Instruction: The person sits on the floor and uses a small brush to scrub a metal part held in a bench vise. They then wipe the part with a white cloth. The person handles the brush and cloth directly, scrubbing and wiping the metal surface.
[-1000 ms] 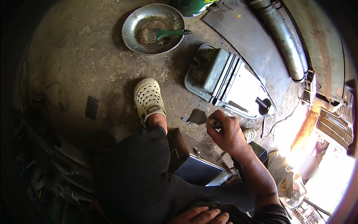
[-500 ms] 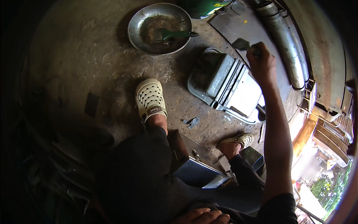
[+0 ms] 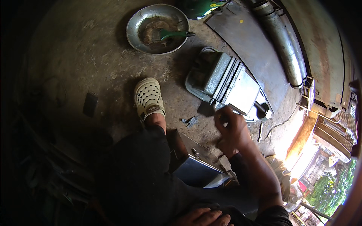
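My right hand (image 3: 232, 130) is closed around a small tool (image 3: 206, 109) with a dark, flat, wide end; its handle is hidden in my fist, and I cannot make out its exact kind. The tool's end is above the floor beside the near corner of a grey metal machine part (image 3: 218, 73). That part has a blocky raised body, parallel slots and a bright flat slab. My left hand (image 3: 205, 217) lies on my dark clothing at the lower edge, fingers laid out and partly cut off, with nothing seen in it.
A round metal pan (image 3: 132, 32) holds a green-handled brush (image 3: 175, 34). Behind the machine part lie a flat metal sheet (image 3: 245, 41) and a metal cylinder (image 3: 281, 41). Small grey scraps (image 3: 190, 121) are near my clog (image 3: 148, 96). A dark-sided box (image 3: 200, 171) stands between my legs.
My right hand has come down from over the far side of the machine part to its near corner, still gripping the tool. The left hand has stayed put. The view has shifted slightly.
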The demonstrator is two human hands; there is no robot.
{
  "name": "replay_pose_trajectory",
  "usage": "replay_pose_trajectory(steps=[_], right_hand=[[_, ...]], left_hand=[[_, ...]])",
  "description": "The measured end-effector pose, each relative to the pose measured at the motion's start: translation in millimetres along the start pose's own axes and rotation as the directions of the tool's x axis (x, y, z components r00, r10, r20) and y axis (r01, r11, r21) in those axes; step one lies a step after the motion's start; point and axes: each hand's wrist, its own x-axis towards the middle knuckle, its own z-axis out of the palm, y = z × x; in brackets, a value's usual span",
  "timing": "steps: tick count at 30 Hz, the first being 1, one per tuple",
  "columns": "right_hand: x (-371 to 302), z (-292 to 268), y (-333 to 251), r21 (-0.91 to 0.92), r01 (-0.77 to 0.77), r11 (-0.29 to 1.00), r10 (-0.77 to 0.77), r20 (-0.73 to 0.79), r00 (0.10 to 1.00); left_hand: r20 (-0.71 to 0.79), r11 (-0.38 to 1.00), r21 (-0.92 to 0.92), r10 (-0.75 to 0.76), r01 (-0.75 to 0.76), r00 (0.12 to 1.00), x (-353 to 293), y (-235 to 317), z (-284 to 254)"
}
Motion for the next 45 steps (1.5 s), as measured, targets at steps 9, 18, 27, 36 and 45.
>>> replay_pose_trajectory(steps=[9,18,27,36,45], right_hand=[[157,-88,39,-0.296,0.12,0.947,-0.253,-0.463,0.85],[56,10,36,-0.197,0.194,0.961,-0.246,-0.29,0.925],[-107,40,-10,0.091,0.023,0.996,-0.006,-0.189,0.982],[-234,-73,59,0.144,0.026,0.989,0.068,-0.607,0.792],[-275,-60,117,0.509,0.332,0.794,0.201,-0.736,0.646]], left_hand=[[0.028,1.0,0.02,-0.02,0.019,0.999,11,0,-9],[0.122,0.987,0.161,0.002,-0.021,0.993,12,2,-8],[0.108,0.919,0.394,-0.059,0.011,0.992,8,13,4],[-0.024,0.817,0.54,-0.225,0.202,0.974,16,10,42],[-0.161,0.488,0.764,-0.488,0.422,0.858,27,-17,62]])
